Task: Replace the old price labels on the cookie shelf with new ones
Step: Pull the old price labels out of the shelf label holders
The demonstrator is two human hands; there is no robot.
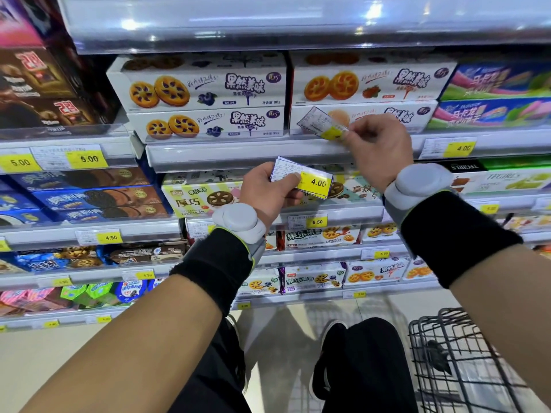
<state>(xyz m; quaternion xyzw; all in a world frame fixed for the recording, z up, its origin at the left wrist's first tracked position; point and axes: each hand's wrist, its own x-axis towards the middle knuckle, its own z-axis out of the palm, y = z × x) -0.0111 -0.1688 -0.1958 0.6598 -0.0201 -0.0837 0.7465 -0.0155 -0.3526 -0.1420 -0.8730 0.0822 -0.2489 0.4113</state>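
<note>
My right hand (377, 150) pinches one corner of a white-and-yellow price label (320, 123), which tilts up just above the clear label rail (238, 155) of the cookie shelf. My left hand (268, 193) is lower, in front of the shelf below, and grips a small stack of price labels (307, 180) whose top one reads 4.00 on yellow. Boxes of jam cookies (208, 90) fill the shelf behind the rail. The rail stretch left of my right hand holds no label.
Other rails carry labels: 5.00 (85, 158) at the left, 4.00 (459, 148) at the right, 6.50 (316, 222) below. A black wire basket (465, 362) stands on the floor at the lower right. My legs and shoes (337, 368) are below, close to the shelving.
</note>
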